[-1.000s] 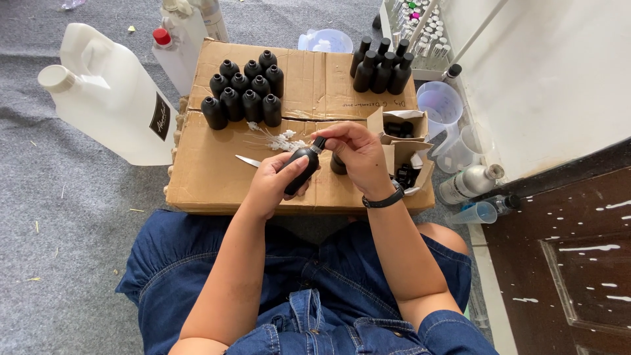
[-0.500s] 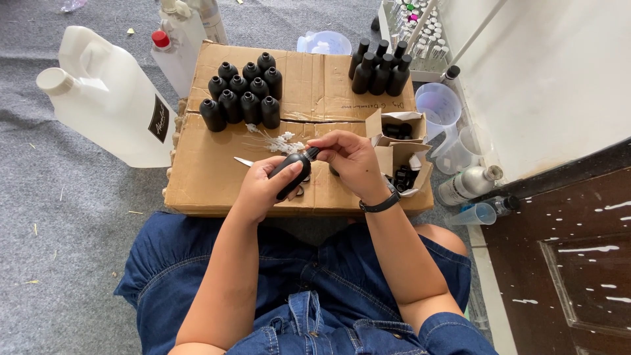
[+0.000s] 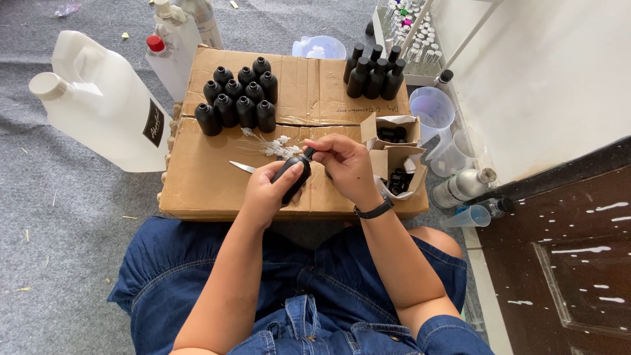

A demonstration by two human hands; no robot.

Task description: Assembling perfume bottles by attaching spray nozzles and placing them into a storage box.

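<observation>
far to the left of the fingers a big white jug (image 3: 105,105) lies on the grey carpet (image 3: 59,250), with a smaller red-capped bottle (image 3: 164,59) behind it. on the cardboard surface (image 3: 210,184), up and left of the fingers, a cluster of capped black bottles (image 3: 238,98) stands upright; these look finished. just left of the fingers a thin metal blade (image 3: 243,167) lies flat, and just above them a heap of small white bits (image 3: 276,148).

the left hand (image 3: 269,190) is wrapped shut around a small black bottle (image 3: 292,177), held tilted above the surface in front of the person's lap. the right hand (image 3: 345,164) pinches the bottle's neck, fingers (image 3: 315,146) closed on the top, so this one looks mid-way.

right of the fingers two small open boxes (image 3: 394,154) hold black parts. up and right stand taller black bottles (image 3: 374,75); whether they are done i cannot tell. farther right are clear cups (image 3: 434,112) and a silver bottle (image 3: 460,187).
</observation>
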